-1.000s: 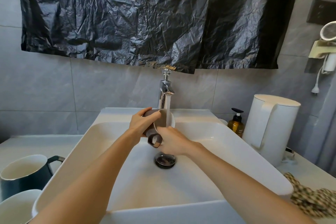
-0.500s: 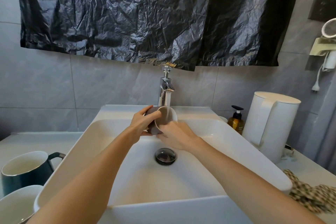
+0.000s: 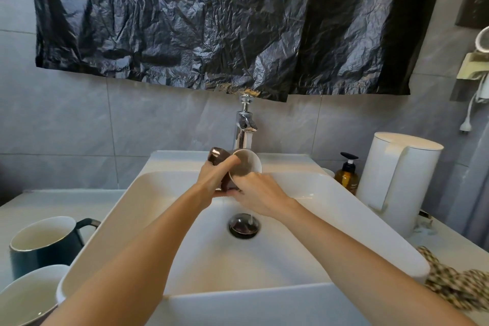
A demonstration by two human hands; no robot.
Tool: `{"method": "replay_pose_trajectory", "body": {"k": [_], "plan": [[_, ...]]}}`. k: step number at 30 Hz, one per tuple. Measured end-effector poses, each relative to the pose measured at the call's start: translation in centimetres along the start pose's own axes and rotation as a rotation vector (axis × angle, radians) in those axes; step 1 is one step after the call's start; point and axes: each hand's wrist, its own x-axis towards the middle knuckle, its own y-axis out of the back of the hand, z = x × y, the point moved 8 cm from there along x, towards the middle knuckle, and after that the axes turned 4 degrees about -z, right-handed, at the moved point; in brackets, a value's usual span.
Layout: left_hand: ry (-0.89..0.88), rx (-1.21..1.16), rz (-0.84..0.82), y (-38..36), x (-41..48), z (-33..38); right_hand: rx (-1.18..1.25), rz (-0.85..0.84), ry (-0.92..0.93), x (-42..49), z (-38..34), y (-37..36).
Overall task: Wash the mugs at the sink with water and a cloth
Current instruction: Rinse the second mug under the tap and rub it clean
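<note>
**Mug held under tap over sink**

Left end of the worktop: dark teal mug [image 3: 46, 246] with black handle and pale inside, and a white bowl [image 3: 25, 296] at the front-left corner. Left hand [image 3: 211, 180] wraps the brown mug [image 3: 244, 165], thumb hooked over the rim, fingers curled on the outside. Mug is tipped, mouth toward the camera, white rim, wet grey-brown inside, glossy brown handle up-left. It sits under the tap [image 3: 244, 127], over the back of the sink [image 3: 158, 219]. Right hand [image 3: 258, 194] grips the mug's lower side, fingers closed on it. Thin water runs to the drain [image 3: 243, 226]. Right end: soap bottle [image 3: 347, 176], white kettle [image 3: 399, 182], checked cloth [image 3: 455, 286] at the front-right corner.
</note>
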Motion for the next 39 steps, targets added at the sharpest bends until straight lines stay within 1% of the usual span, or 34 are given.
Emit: {"method": "replay_pose_trajectory", "body": {"k": [2,3,4,5,7,8,9,11,13,15,18,19,20,23,24,25,28,29,31,33,34,35,37,39], "plan": [[0.025,0.046,0.022,0.4,0.0,-0.1,-0.254,-0.031,0.019,0.0,0.3,-0.3],[0.038,0.047,0.016,0.3,0.0,-0.2,-0.298,-0.04,0.016,0.1,0.3,-0.4],[0.047,0.032,0.006,0.1,-0.1,-0.2,-0.291,-0.037,0.017,0.3,-0.1,-0.4],[0.05,0.009,-0.01,-0.2,-0.3,-0.1,-0.211,-0.022,0.007,0.5,-0.4,-0.3],[0.044,0.003,-0.03,-0.3,-0.3,-0.1,0.049,0.015,-0.02,0.4,-0.8,-0.2],[0.034,0.029,-0.029,-0.1,-0.3,0.0,0.109,0.01,-0.006,0.3,-0.8,-0.4],[0.021,0.074,-0.016,0.2,-0.2,0.0,0.092,-0.01,0.033,-0.1,-0.9,-0.7],[0.004,0.167,-0.003,0.4,-0.4,0.2,-0.076,-0.052,0.075,-0.6,-0.3,-1.5],[0.007,0.169,-0.019,0.0,-0.5,0.2,-0.284,-0.049,0.046,-0.5,0.6,-1.4],[0.014,0.106,-0.04,-0.2,-0.6,0.3,-0.243,-0.019,0.048,-0.1,0.1,-0.8],[-0.01,0.098,-0.045,-0.1,-0.6,0.4,0.006,-0.006,0.059,-0.1,-1.0,-0.5],[-0.022,0.12,-0.022,0.2,-0.7,0.4,0.037,-0.029,0.071,-0.2,-1.0,-0.8],[-0.033,0.147,-0.002,0.5,-0.7,0.5,0.01,-0.048,0.078,-0.4,-0.7,-1.0],[-0.034,0.195,0.01,0.5,-0.5,0.5,-0.264,-0.035,0.072,-0.3,0.5,-1.0],[-0.034,0.182,0.009,0.4,-0.5,0.6,-0.29,-0.041,0.063,0.0,0.4,-0.9],[-0.036,0.155,0.012,0.3,-0.5,0.6,-0.263,-0.042,0.05,0.2,0.0,-0.8],[-0.062,0.119,0.046,0.5,-0.6,0.7,0.097,-0.008,-0.002,0.5,-0.6,-0.8],[-0.071,0.139,0.063,0.7,-0.6,0.8,0.127,-0.026,0.017,0.4,-0.5,-1.2],[-0.073,0.186,0.09,1.1,-0.5,0.8,-0.046,-0.064,0.065,-0.1,0.1,-1.7],[-0.058,0.188,0.086,1.1,-0.5,0.8,-0.258,-0.058,0.062,-0.2,0.9,-1.8],[-0.053,0.164,0.076,1.0,-0.5,0.8,-0.315,-0.038,0.057,0.0,0.8,-1.4],[-0.053,0.134,0.065,0.9,-0.5,0.7,-0.321,-0.015,0.054,0.1,0.3,-1.2],[-0.077,0.126,0.043,0.5,-0.5,0.7,-0.167,-0.018,0.01,0.2,-0.5,-0.9],[-0.122,0.188,0.048,0.6,-0.5,0.8,0.024,-0.048,-0.017,0.1,-0.5,-0.8]]}}
